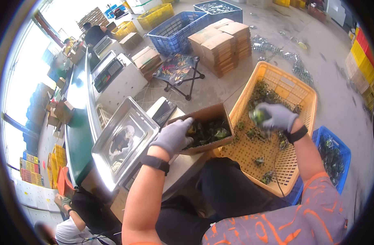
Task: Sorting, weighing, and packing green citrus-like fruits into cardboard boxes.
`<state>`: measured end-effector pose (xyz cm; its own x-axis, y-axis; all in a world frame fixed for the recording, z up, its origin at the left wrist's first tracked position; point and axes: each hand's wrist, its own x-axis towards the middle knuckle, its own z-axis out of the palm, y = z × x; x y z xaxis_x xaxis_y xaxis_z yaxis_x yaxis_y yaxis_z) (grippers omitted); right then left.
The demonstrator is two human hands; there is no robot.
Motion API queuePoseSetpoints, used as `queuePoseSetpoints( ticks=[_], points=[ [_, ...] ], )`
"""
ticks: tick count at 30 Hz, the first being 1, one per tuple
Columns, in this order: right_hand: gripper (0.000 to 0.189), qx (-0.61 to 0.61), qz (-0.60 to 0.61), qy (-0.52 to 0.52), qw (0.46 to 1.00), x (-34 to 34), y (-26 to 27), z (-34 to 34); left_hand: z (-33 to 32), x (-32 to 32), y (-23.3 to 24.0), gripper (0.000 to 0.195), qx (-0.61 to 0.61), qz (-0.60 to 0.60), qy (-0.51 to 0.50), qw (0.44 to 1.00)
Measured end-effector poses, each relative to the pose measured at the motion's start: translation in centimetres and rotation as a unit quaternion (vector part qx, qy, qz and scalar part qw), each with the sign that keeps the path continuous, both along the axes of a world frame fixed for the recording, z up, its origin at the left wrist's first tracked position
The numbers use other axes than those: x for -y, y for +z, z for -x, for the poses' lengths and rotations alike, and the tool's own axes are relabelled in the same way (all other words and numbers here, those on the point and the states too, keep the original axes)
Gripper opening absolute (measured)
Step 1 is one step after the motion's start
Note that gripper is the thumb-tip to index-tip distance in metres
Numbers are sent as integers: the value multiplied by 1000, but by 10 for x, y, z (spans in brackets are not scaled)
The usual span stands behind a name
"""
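My right hand (279, 116), in a grey glove, grips a green round item (260, 116), apparently a fruit in clear wrapping, blurred. It is held above a yellow-orange plastic crate (236, 154) in which more dark green wrapped pieces (260, 93) lie scattered and heaped at the far end. My left hand (176, 134), also gloved, reaches over the left side of an open cardboard box (210, 149), thumb and forefinger apart. Several wrapped green pieces (220, 133) lie inside that box. Whether the left fingertips touch any of them cannot be seen.
A metal scale tray (150, 122) stands left of the box, beside a green conveyor belt (79, 147). Beyond are a folding stool (176, 69), stacked flat cartons (219, 46) and a blue crate (171, 43). Another blue crate (343, 153) sits right. A co-worker (73, 226) is at lower left.
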<state>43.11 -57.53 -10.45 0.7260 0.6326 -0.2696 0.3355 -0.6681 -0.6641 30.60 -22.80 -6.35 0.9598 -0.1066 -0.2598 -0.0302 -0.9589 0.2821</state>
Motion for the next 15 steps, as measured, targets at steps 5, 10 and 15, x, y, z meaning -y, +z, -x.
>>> queuePoseSetpoints(
  ticks=[5,10,15],
  points=[
    [61,41,-36,1,999,-18,-71,16,-19,0,-36,59,-104,-107,-25,988],
    [60,-232,-359,-169,888,-88,-112,25,-12,-5,-38,57,-74,-59,0,996],
    [56,-283,-392,-168,859,-112,-114,38,-7,3,-8,46,-46,14,92,995]
  ],
)
